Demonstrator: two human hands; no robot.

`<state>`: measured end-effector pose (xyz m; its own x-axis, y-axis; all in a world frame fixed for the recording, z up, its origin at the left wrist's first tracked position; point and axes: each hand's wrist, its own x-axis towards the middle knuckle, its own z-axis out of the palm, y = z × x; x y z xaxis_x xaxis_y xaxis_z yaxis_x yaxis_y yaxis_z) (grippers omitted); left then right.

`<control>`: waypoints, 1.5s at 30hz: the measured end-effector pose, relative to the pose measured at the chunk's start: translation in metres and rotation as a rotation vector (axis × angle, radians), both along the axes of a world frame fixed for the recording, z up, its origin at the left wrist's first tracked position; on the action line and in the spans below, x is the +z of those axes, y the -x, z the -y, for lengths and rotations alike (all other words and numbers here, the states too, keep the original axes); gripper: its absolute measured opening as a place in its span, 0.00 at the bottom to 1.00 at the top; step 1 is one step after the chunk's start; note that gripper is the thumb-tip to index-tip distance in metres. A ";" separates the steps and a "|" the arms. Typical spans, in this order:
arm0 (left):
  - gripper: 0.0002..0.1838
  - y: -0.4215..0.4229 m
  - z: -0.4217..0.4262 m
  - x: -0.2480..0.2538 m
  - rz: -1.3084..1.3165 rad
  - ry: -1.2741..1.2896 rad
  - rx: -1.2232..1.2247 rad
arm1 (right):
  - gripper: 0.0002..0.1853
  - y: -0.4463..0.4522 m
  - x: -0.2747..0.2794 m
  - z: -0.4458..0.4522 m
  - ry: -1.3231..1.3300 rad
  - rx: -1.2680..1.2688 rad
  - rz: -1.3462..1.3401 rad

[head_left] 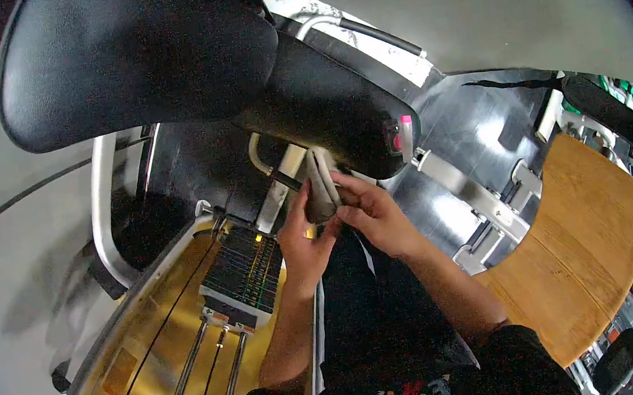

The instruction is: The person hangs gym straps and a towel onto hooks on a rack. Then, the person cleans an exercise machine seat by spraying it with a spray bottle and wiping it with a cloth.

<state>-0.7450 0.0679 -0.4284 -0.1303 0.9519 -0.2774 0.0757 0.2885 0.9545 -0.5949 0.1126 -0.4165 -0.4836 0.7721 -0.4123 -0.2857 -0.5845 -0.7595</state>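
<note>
A folded grey cloth (320,185) is held upright between both hands, in the middle of the view. My left hand (305,235) grips its left side, with the fingers partly behind it. From the other side my right hand (373,212) pinches its lower right edge between thumb and fingers. Beyond the hands lies a black padded seat (334,91) of an exercise machine. On the seat's right end is a small clear bottle with a pink top (407,137).
A large black backrest pad (138,57) rises at upper left. A weight stack (242,267) with guide rods stands at lower left. To the right are a metal frame bar (468,193) and a curved wooden board (578,243). A black-gripped handle (379,36) sits beyond the seat.
</note>
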 end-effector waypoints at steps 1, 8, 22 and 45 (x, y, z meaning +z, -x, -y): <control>0.38 0.001 0.000 0.001 -0.167 -0.019 -0.052 | 0.28 0.000 0.001 0.001 0.017 -0.011 -0.014; 0.30 0.008 0.003 0.014 -0.485 -0.182 -0.150 | 0.24 -0.002 0.003 0.003 0.052 -0.037 0.030; 0.46 0.077 0.042 -0.027 1.535 0.086 -0.422 | 0.22 -0.057 0.083 -0.042 -0.150 0.241 0.054; 0.42 0.061 0.024 0.057 1.131 0.427 0.272 | 0.38 -0.014 -0.031 -0.015 0.273 0.214 -0.193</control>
